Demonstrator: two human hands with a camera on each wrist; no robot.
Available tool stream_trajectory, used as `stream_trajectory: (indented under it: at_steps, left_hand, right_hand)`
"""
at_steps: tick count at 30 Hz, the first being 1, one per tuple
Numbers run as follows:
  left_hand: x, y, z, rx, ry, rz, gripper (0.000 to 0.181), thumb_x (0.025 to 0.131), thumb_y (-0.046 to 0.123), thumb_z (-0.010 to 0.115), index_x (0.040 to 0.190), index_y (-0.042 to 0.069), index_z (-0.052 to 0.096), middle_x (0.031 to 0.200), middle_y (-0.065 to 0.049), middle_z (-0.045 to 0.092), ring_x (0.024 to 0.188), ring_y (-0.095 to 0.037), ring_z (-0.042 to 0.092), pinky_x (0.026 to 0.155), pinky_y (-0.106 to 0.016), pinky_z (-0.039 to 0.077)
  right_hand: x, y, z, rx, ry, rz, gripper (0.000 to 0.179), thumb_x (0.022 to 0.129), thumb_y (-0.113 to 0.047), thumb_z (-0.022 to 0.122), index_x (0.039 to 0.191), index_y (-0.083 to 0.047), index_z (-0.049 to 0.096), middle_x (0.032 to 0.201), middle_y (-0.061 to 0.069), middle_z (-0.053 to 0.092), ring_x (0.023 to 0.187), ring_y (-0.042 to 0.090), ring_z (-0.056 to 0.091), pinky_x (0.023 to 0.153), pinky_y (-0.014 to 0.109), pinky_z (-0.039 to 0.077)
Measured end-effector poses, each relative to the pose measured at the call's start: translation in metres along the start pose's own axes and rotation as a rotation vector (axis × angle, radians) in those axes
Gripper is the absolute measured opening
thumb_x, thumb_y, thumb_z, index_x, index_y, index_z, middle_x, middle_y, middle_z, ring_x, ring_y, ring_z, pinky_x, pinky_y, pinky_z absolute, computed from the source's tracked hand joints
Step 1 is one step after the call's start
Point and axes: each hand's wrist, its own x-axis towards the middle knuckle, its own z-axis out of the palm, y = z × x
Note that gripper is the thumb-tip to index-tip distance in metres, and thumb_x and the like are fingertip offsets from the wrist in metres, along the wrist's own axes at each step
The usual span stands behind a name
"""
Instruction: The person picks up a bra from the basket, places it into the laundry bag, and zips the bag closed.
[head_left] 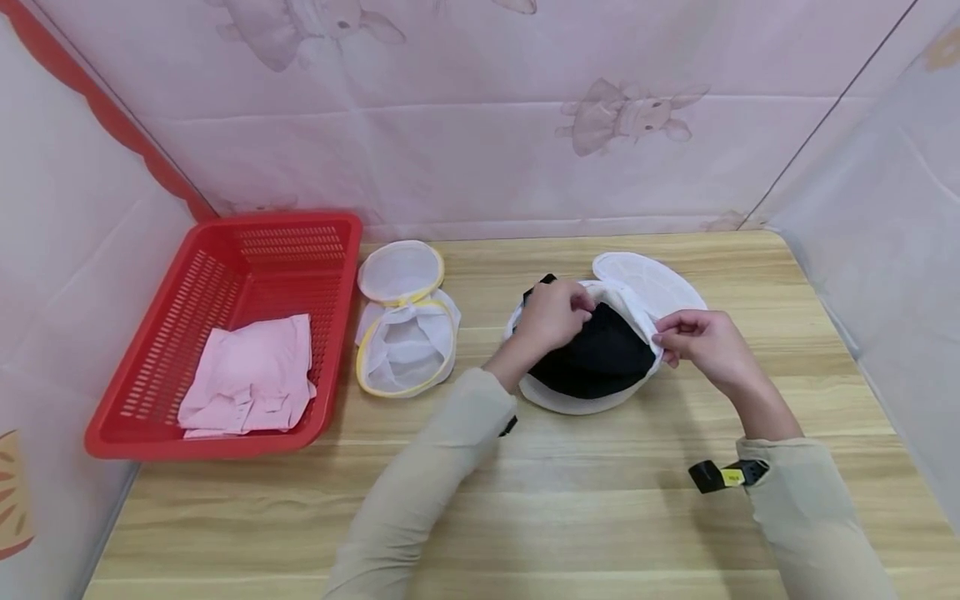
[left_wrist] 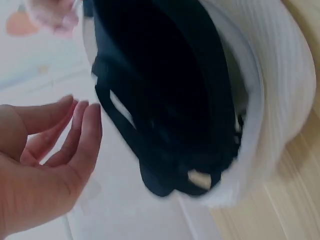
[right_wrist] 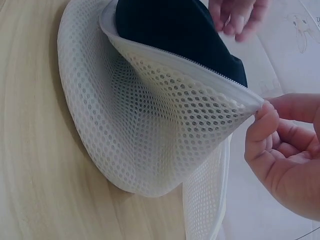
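Observation:
A white mesh laundry bag (right_wrist: 150, 115) with a zipped rim sits unzipped on the table, its lid flap (head_left: 648, 279) folded back behind it. Inside lies a black cloth item (head_left: 596, 354) with a strap (left_wrist: 122, 117); its exact kind is unclear. My right hand (head_left: 705, 346) pinches the bag's rim between thumb and fingers at the right side. Over the bag's far left edge, my left hand (head_left: 555, 312) has loosely bent fingers. In the left wrist view these fingertips (left_wrist: 92, 117) are beside the black cloth, apart from it, with nothing held.
A red plastic basket (head_left: 112, 429) at the left holds folded pink cloth (head_left: 251, 375). Between basket and laundry bag stands another white mesh bag (head_left: 408, 350) with yellow trim and its round lid (head_left: 402, 271) open. A printed curtain (head_left: 465, 167) lines the back of the wooden table (head_left: 585, 508).

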Motion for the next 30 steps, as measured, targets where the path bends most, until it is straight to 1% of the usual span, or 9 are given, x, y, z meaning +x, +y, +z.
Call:
stream_trajectory:
  at_steps: [3,6,11,15,17,21,25,28,30]
  left_hand:
    - [-0.002,-0.016,-0.011,-0.031,0.079,-0.087,0.009,0.086,0.012,0.062,0.091,0.011,0.069,0.088,0.002,0.067,0.085,-0.013,0.060,0.076,-0.025,0.045]
    - [-0.004,-0.036,-0.020,-0.007,0.113,-0.202,0.008,0.086,0.013,0.060,0.090,0.010,0.067,0.089,0.000,0.067,0.084,-0.016,0.060,0.075,-0.028,0.047]
    - [-0.006,-0.063,-0.019,0.102,-0.003,-0.324,0.018,0.084,0.019,0.062,0.070,0.008,0.060,0.070,-0.001,0.058,0.070,-0.018,0.054,0.062,-0.028,0.046]
    - [-0.006,-0.073,-0.010,0.125,-0.105,-0.347,0.035,0.080,0.018,0.064,0.053,0.008,0.045,0.054,-0.001,0.043,0.057,-0.018,0.045,0.052,-0.028,0.041]
    - [-0.006,-0.076,-0.005,0.133,-0.096,-0.327,0.035,0.077,0.016,0.065,0.051,0.009,0.042,0.053,-0.001,0.043,0.055,-0.018,0.045,0.051,-0.028,0.041]
    - [-0.007,-0.077,0.000,0.119,-0.083,-0.354,0.030,0.074,0.011,0.062,0.052,0.009,0.041,0.056,-0.003,0.045,0.057,-0.019,0.048,0.052,-0.028,0.043]
    - [-0.010,-0.072,-0.003,0.074,-0.056,-0.384,0.031,0.075,0.006,0.059,0.052,0.010,0.039,0.051,0.000,0.038,0.053,-0.016,0.041,0.046,-0.025,0.035]
    - [-0.014,-0.067,-0.010,0.000,-0.015,-0.377,0.021,0.075,0.005,0.058,0.058,0.009,0.047,0.049,0.003,0.040,0.049,-0.012,0.041,0.044,-0.021,0.032]
    - [-0.015,-0.063,-0.016,-0.080,0.006,-0.374,0.008,0.078,0.005,0.057,0.070,0.006,0.055,0.054,0.002,0.051,0.049,-0.009,0.049,0.046,-0.019,0.035]
  right_hand:
    - [0.000,0.001,-0.001,-0.004,0.006,-0.002,0.018,0.084,0.005,0.059,0.096,0.019,0.054,0.062,-0.001,0.059,0.052,0.010,0.053,0.050,0.023,0.047]
    - [-0.001,0.002,-0.003,0.001,0.013,0.003,0.018,0.084,0.006,0.058,0.096,0.019,0.054,0.063,0.000,0.059,0.053,0.010,0.053,0.050,0.023,0.047]
    - [-0.002,0.005,-0.006,0.022,0.022,0.016,0.018,0.084,0.006,0.058,0.095,0.020,0.053,0.065,0.000,0.059,0.053,0.010,0.054,0.049,0.023,0.048]
    - [-0.002,0.006,-0.007,0.047,0.021,0.038,0.018,0.085,0.005,0.058,0.095,0.019,0.053,0.065,0.000,0.059,0.054,0.010,0.054,0.050,0.022,0.048]
    - [-0.002,0.006,-0.007,0.056,0.018,0.049,0.018,0.085,0.005,0.058,0.095,0.019,0.053,0.067,0.000,0.059,0.054,0.010,0.054,0.050,0.022,0.048]
    - [-0.003,0.006,-0.007,0.055,0.016,0.058,0.018,0.086,0.004,0.057,0.096,0.019,0.052,0.068,0.000,0.059,0.055,0.010,0.055,0.051,0.023,0.048]
    - [-0.002,0.005,-0.006,0.053,0.030,0.046,0.017,0.086,0.005,0.056,0.096,0.019,0.052,0.069,-0.001,0.060,0.055,0.010,0.055,0.051,0.023,0.049]
    - [-0.001,0.004,-0.007,0.054,0.056,0.026,0.015,0.085,0.006,0.057,0.094,0.018,0.054,0.068,-0.002,0.060,0.055,0.010,0.056,0.050,0.022,0.048]
    - [-0.001,0.002,-0.008,0.055,0.078,0.014,0.013,0.084,0.007,0.057,0.092,0.017,0.054,0.067,-0.002,0.060,0.054,0.010,0.056,0.049,0.021,0.048]
